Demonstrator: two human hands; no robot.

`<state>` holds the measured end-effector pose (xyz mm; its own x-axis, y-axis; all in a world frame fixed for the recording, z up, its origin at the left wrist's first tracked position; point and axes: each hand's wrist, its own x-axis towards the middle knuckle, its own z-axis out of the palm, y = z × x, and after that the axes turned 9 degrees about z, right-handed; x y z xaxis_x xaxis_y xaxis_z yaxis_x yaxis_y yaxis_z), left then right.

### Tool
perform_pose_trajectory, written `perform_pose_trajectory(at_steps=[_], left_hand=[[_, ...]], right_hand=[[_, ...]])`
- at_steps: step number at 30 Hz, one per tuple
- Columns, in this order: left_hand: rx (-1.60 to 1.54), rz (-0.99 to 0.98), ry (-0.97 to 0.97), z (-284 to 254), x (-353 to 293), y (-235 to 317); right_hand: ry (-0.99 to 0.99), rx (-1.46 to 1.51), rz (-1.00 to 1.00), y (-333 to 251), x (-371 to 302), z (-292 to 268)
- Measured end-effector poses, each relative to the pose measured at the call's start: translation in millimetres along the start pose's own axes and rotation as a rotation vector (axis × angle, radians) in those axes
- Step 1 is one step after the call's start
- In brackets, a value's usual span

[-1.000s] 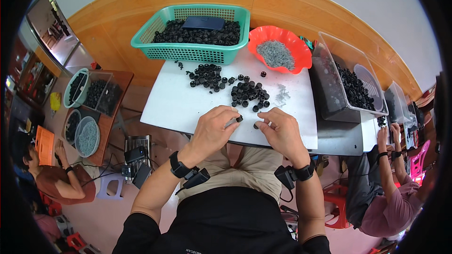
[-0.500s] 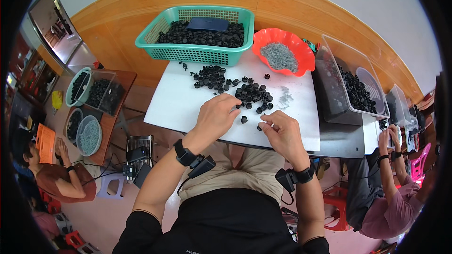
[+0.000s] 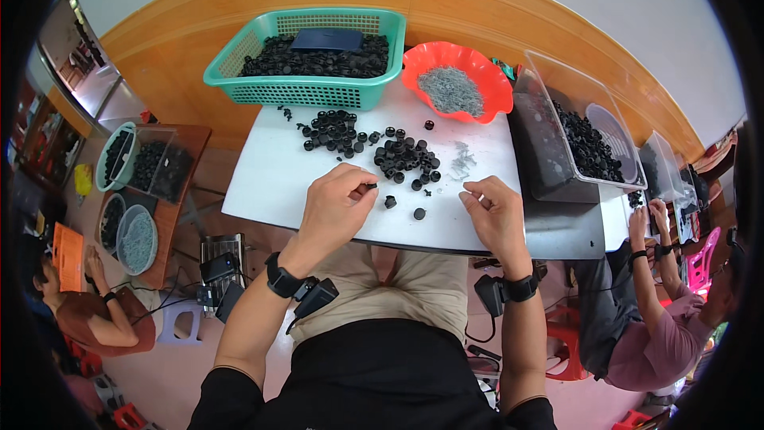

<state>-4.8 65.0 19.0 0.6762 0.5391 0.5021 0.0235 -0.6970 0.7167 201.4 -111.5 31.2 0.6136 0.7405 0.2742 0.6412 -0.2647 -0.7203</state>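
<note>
My left hand point(image 3: 336, 205) is closed over the white board point(image 3: 255, 179), thumb and fingertips pinching a small black plastic part point(image 3: 372, 185). To its right, my right hand point(image 3: 496, 213) hovers over the board with thumb and forefinger apart; nothing shows between them. Two single black caps, one point(image 3: 390, 202) nearer the left hand and another point(image 3: 419, 213) close to the board's front edge, lie between my hands. Just beyond are a pile of black caps point(image 3: 404, 158) and a second heap of black parts point(image 3: 334, 131). Beyond my right fingers lies a small scatter of grey bits point(image 3: 461, 161).
At the back stand a green basket point(image 3: 215, 76) of black parts and a red scalloped bowl point(image 3: 499, 87) of small grey pieces. A clear bin point(image 3: 549, 167) is on the right. Co-workers sit left and right, beside a brown table point(image 3: 191, 135) and a red stool point(image 3: 567, 342).
My right hand has moved right, away from the cap near the front edge, and its fingers have parted. The left hand stays about where it was. The whole view has shifted slightly.
</note>
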Motion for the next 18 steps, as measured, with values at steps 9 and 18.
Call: perform_pose_trajectory(at_steps=[9, 18], left_hand=[[-0.316, -0.065, 0.011, 8, -17, 15], [-0.376, -0.074, -0.011, 13, -25, 16]], right_hand=[[-0.065, -0.245, -0.052, 5, 18, 1], [-0.106, -0.440, -0.079, -1, 37, 15]])
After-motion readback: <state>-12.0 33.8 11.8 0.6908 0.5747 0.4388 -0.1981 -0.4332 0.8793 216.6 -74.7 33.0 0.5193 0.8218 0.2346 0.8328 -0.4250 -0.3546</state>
